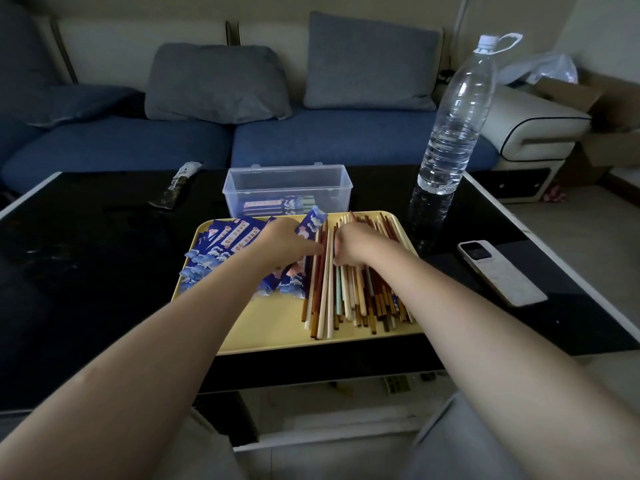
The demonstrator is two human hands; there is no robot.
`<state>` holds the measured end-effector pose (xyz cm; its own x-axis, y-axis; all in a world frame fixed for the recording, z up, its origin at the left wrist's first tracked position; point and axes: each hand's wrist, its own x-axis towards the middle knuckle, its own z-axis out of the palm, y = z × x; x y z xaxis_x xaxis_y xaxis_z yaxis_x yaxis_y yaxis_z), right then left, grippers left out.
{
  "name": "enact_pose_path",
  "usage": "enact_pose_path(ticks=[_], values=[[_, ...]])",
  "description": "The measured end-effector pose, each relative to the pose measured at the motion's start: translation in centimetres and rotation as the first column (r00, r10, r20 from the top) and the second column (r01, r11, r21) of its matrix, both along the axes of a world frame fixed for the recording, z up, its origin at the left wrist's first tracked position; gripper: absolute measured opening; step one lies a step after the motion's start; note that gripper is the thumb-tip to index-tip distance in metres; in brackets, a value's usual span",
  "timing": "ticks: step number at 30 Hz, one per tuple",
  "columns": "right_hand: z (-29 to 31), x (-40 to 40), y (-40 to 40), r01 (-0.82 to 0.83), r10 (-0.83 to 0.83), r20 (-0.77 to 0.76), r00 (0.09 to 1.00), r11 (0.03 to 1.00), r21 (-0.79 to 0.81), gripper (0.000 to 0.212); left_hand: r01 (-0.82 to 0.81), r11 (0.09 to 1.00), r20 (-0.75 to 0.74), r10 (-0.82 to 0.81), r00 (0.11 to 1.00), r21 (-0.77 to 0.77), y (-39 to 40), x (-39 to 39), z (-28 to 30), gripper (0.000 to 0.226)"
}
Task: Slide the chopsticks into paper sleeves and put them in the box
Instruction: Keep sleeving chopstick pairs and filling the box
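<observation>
A yellow tray (pixel 277 336) holds a heap of blue paper sleeves (pixel 221 244) on its left and a pile of loose chopsticks (pixel 360 299) in white, brown and pale green on its right. My left hand (pixel 284 239) holds a blue sleeve (pixel 311 221) whose end sticks up past the fingers. My right hand (pixel 356 242) lies on the chopstick pile with curled fingers, seemingly gripping chopsticks at its left side. Behind the tray stands a clear plastic box (pixel 287 188) with a few sleeved chopsticks inside.
The tray sits on a black glass table (pixel 86 271). A tall water bottle (pixel 453 126) stands at the back right, a white phone (pixel 498 271) lies right of the tray, and a dark wrapper (pixel 180 185) lies back left. A blue sofa is behind.
</observation>
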<state>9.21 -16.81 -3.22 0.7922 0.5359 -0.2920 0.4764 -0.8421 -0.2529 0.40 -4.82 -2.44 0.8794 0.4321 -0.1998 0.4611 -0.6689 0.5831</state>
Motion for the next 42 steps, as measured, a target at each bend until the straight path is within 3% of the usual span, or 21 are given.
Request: enact_pose_path(ticks=[3, 6, 10, 17, 21, 27, 33, 42], values=[[-0.5, -0.2, 0.8, -0.037, 0.039, 0.036, 0.999, 0.998, -0.055, 0.028, 0.010, 1.000, -0.076, -0.012, 0.997, -0.026, -0.2, 0.1, -0.5, 0.025], [-0.6, -0.3, 1.6, -0.021, 0.031, 0.080, 0.996, 0.992, -0.123, 0.031, -0.010, 0.990, -0.143, -0.010, 0.990, -0.139, -0.5, 0.1, -0.7, 0.018], [-0.9, -0.7, 2.5, -0.028, 0.044, 0.096, 0.994, 0.986, -0.165, 0.037, -0.049, 0.957, -0.216, -0.015, 0.976, -0.286, -0.1, 0.4, -1.1, 0.031], [-1.2, -1.2, 3.0, -0.023, 0.042, 0.091, 0.995, 0.981, -0.194, 0.038, -0.062, 0.938, -0.160, 0.007, 0.987, -0.340, 0.1, 0.2, -1.1, 0.024], [-1.2, -1.2, 2.9, -0.006, 0.019, 0.104, 0.994, 0.993, -0.119, 0.029, -0.091, 0.921, -0.136, 0.041, 0.990, -0.379, 0.3, 0.0, -1.1, 0.023], [-1.4, -1.5, 2.4, 0.024, -0.016, 0.088, 0.996, 0.996, -0.091, 0.030, -0.058, 0.951, -0.084, 0.033, 0.996, -0.303, 0.7, 0.0, -0.9, 0.013], [-0.7, -1.6, 2.7, -0.029, 0.039, 0.046, 0.998, 0.980, -0.197, 0.024, 0.008, 0.969, -0.039, -0.018, 0.999, -0.245, 0.6, 0.0, -1.1, 0.019], [-0.3, -1.7, 2.6, -0.033, 0.038, 0.017, 0.999, 0.972, -0.233, 0.023, 0.045, 0.963, 0.003, -0.046, 0.999, -0.264, 0.7, 0.3, -1.4, 0.021]])
